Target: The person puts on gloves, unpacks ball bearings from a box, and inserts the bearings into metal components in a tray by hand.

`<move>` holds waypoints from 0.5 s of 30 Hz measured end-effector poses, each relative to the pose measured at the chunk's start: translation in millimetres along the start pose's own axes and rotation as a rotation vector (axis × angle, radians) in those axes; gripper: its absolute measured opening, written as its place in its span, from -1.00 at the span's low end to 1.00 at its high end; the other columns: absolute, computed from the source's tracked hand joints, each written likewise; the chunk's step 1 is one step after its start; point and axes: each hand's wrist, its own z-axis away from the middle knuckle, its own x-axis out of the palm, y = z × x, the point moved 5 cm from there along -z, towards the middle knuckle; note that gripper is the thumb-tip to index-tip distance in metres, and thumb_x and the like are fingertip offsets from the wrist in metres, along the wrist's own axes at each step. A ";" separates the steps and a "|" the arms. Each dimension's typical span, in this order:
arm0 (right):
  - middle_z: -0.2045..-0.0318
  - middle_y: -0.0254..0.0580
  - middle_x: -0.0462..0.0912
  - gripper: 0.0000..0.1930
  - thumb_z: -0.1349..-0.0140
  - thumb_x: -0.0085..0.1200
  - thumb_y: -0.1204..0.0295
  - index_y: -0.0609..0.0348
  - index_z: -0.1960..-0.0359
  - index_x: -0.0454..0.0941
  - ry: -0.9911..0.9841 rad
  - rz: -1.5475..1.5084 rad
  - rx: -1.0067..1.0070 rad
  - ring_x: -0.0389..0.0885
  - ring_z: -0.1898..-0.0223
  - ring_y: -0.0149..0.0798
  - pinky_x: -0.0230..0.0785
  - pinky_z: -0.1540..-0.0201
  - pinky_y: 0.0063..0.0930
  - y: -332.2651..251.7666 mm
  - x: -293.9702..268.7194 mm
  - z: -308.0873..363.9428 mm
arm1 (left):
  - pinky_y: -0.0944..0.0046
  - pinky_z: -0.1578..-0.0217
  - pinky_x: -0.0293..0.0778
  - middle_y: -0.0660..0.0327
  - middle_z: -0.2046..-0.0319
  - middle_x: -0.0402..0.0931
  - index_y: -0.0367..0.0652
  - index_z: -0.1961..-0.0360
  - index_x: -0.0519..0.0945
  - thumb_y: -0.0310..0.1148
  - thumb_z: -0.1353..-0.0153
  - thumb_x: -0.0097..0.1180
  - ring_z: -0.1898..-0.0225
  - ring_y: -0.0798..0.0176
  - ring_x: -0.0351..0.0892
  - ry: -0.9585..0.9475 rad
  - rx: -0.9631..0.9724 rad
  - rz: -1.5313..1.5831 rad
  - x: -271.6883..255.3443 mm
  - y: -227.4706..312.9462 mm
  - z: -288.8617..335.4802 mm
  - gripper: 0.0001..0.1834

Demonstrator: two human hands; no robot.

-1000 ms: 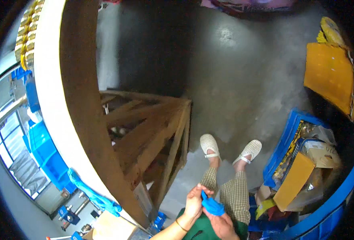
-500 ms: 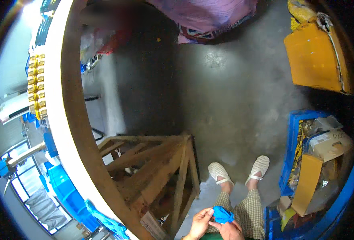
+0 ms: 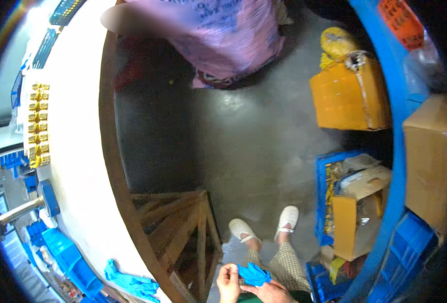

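A crumpled thin blue disposable glove point(image 3: 253, 275) is in my hands at the lower edge, in front of my legs. My left hand point(image 3: 228, 284) is closed, its thumb and fingertips pinching at the glove's left side. Just beside it, my right hand point(image 3: 273, 293) is closed on the glove from below; the bunched glove hides some of its fingers. More blue gloves point(image 3: 132, 284) lie in a loose heap on the near end of the white worktable point(image 3: 82, 202) to my left.
Under the worktable stands a brown wooden frame point(image 3: 201, 227). On the worktable are a row of yellow-gold parts point(image 3: 39, 126) and a blue bin point(image 3: 72, 260). To the right are a blue crate point(image 3: 322, 197) with cartons, an orange-yellow box point(image 3: 344, 96) and a blue shelf edge point(image 3: 397, 151). A pink bundle point(image 3: 238, 40) lies ahead.
The whole view has swung to the right, so more of the right-hand shelf shows. Both hands still hold the blue glove, with only small finger shifts.
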 end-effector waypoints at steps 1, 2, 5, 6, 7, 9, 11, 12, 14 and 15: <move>-0.32 -0.11 0.15 -0.39 -0.34 -0.18 0.24 0.29 -0.34 -0.01 0.014 0.018 -0.019 0.15 -0.32 -0.13 -0.01 -0.31 -0.05 -5.8 7.0 1.3 | 0.47 0.35 0.39 0.32 0.42 0.49 -0.23 0.21 0.52 -0.33 -0.33 -0.02 0.39 0.49 0.43 0.009 0.030 0.085 14.2 26.1 9.3 -0.82; -0.32 -0.11 0.15 -0.38 -0.34 -0.18 0.24 0.28 -0.35 -0.03 -0.010 0.041 -0.037 0.16 -0.32 -0.14 0.02 -0.30 -0.07 -13.5 17.6 1.4 | 0.44 0.31 0.42 0.27 0.39 0.52 -0.25 0.18 0.55 -0.29 -0.35 -0.06 0.37 0.45 0.47 0.019 0.059 0.170 26.5 53.3 19.2 -0.75; -0.32 -0.10 0.15 -0.38 -0.35 -0.19 0.25 0.27 -0.35 -0.04 -0.049 0.072 -0.076 0.18 -0.31 -0.15 0.06 -0.28 -0.09 -27.0 55.4 11.4 | 0.37 0.05 0.34 0.21 0.18 0.50 -0.29 0.10 0.52 -0.32 -0.36 -0.10 0.14 0.38 0.42 -0.222 -0.139 0.164 7.9 41.1 39.4 -0.73; -0.32 -0.10 0.15 -0.40 -0.36 -0.20 0.26 0.27 -0.35 -0.03 -0.063 0.063 -0.083 0.19 -0.30 -0.15 0.07 -0.27 -0.09 -30.2 67.7 14.3 | 0.37 0.05 0.34 0.21 0.18 0.50 -0.29 0.10 0.52 -0.32 -0.36 -0.10 0.14 0.38 0.42 -0.239 -0.128 0.180 11.0 60.8 45.3 -0.73; -0.29 -0.09 0.20 -0.45 -0.37 -0.22 0.29 0.28 -0.32 0.05 -0.035 0.072 -0.094 0.23 -0.28 -0.15 0.11 -0.25 -0.09 -29.6 73.4 18.1 | 0.37 0.07 0.35 0.21 0.17 0.51 -0.28 0.09 0.51 -0.31 -0.36 -0.10 0.15 0.36 0.43 -0.200 -0.127 0.221 12.0 87.1 51.8 -0.72; -0.26 -0.08 0.25 -0.50 -0.37 -0.22 0.32 0.29 -0.29 0.11 -0.048 0.098 -0.109 0.25 -0.26 -0.14 0.13 -0.24 -0.09 -33.2 94.5 23.4 | 0.41 0.20 0.40 0.25 0.24 0.52 -0.27 0.11 0.52 -0.31 -0.36 -0.07 0.23 0.39 0.45 -0.141 -0.082 0.267 5.3 118.4 59.5 -0.75; -0.23 -0.07 0.30 -0.54 -0.38 -0.22 0.35 0.30 -0.25 0.17 -0.068 0.117 -0.116 0.28 -0.24 -0.13 0.14 -0.24 -0.08 -35.6 121.1 29.3 | 0.45 0.29 0.40 0.27 0.28 0.52 -0.26 0.13 0.53 -0.33 -0.34 -0.04 0.30 0.43 0.45 -0.171 -0.072 0.301 -2.4 140.6 63.3 -0.77; -0.20 -0.07 0.33 -0.57 -0.38 -0.22 0.38 0.31 -0.23 0.20 -0.057 0.145 -0.124 0.31 -0.22 -0.12 0.16 -0.23 -0.08 -37.3 132.0 31.5 | 0.49 0.37 0.40 0.30 0.33 0.52 -0.26 0.15 0.53 -0.34 -0.33 -0.01 0.36 0.47 0.45 -0.191 -0.070 0.325 -4.2 153.1 63.9 -0.79; -0.17 -0.07 0.37 -0.60 -0.38 -0.22 0.41 0.33 -0.20 0.24 -0.060 0.182 -0.140 0.33 -0.20 -0.11 0.17 -0.23 -0.08 -43.3 154.2 36.2 | 0.56 0.49 0.35 0.33 0.39 0.50 -0.24 0.21 0.54 -0.39 -0.30 0.04 0.44 0.54 0.41 -0.212 -0.043 0.382 -6.6 183.8 66.5 -0.85; -0.16 -0.07 0.38 -0.61 -0.37 -0.22 0.44 0.33 -0.19 0.25 -0.074 0.219 -0.134 0.34 -0.20 -0.12 0.18 -0.23 -0.09 -47.5 164.5 37.2 | 0.56 0.49 0.34 0.34 0.40 0.50 -0.24 0.23 0.55 -0.40 -0.29 0.05 0.44 0.54 0.40 -0.215 0.006 0.344 -9.0 195.0 66.4 -0.87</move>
